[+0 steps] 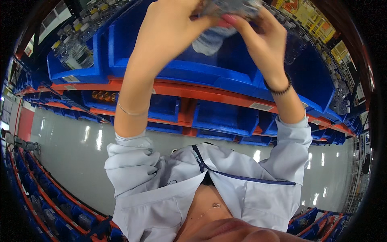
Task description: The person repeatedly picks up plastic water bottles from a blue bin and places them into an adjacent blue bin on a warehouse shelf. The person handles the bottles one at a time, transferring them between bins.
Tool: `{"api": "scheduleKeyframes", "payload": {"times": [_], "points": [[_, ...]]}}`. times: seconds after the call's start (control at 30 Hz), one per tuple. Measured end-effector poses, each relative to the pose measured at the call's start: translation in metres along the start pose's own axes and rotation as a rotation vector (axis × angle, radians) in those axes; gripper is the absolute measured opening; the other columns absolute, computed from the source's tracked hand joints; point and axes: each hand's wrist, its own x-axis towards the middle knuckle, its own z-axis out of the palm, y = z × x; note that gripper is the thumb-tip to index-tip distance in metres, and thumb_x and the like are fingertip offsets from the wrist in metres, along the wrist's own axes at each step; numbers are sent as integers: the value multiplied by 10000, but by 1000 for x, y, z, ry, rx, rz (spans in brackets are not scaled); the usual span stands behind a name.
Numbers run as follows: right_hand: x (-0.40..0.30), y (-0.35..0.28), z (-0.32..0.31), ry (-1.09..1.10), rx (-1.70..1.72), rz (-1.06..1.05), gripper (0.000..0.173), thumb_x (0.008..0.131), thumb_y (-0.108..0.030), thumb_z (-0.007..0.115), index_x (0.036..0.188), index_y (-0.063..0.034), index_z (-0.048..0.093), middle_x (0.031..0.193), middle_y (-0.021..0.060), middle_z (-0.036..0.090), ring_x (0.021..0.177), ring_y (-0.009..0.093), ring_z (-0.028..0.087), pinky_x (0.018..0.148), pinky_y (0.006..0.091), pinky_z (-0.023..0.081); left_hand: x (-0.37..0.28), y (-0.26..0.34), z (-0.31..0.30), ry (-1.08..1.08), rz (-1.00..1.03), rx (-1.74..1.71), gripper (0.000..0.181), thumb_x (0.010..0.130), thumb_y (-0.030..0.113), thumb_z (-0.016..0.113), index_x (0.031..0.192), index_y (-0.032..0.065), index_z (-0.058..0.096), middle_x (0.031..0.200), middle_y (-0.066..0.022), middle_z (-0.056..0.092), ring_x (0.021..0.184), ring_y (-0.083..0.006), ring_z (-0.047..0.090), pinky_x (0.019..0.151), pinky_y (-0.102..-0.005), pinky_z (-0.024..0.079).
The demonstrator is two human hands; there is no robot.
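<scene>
Both hands are raised at the top of the head view, over blue plastic shelf bins. A blurred bundle of clear and grey plastic [232, 9] is between them. My left hand [169, 33] grips its left side, with the thumb reaching across and the other fingers largely hidden. On the bundle's right side, my right hand [266, 36] has its pink-nailed thumb pressed against it. Just below the bundle shows a pale grey, rounded item [208, 42]; whether it is joined to the bundle I cannot tell. The blue bin [208, 71] lies beneath the hands.
Orange rack beams [193, 90] carry more blue bins [225, 118] below. Clear bottles with caps [75, 51] fill a bin at left, and more clear containers [340, 96] stand at right. Amber items [104, 96] lie in a lower bin. Another rack [54, 196] stands at lower left.
</scene>
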Motion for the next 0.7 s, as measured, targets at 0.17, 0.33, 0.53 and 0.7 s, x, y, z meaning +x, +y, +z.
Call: {"api": "scheduleKeyframes", "payload": {"times": [0.17, 0.33, 0.53, 0.7], "points": [[40, 46, 74, -120, 216, 69, 224, 907, -81, 676, 1107, 21, 669, 952, 64, 717, 814, 111, 646, 748, 256, 529, 6, -117, -17, -24, 69, 292, 408, 851, 214, 764, 1198, 47, 628, 994, -149, 734, 967, -259, 726, 791, -349, 564], [38, 102, 123, -203, 48, 34, 351, 859, -316, 774, 1074, -42, 723, 958, 119, 751, 901, 184, 728, 781, 309, 570, -9, -176, -18, -65, -61, 289, 410, 878, 254, 746, 1199, 37, 613, 1042, -162, 725, 1023, -250, 708, 815, -345, 551], [44, 132, 150, -294, 101, 104, 339, 852, -314, 785, 1045, -41, 730, 963, 113, 750, 865, 162, 720, 755, 296, 562, -14, -219, -21, -153, -158, 232, 410, 896, 225, 722, 1237, 29, 605, 1087, -180, 720, 1031, -275, 702, 849, -365, 553], [43, 134, 150, -375, 52, 310, 377, 859, -306, 780, 1092, -19, 701, 982, 105, 737, 909, 160, 704, 804, 299, 554, -13, -229, -15, -204, -182, 227, 440, 893, 214, 722, 1269, 28, 591, 1089, -196, 714, 1046, -262, 694, 863, -368, 548]]}}
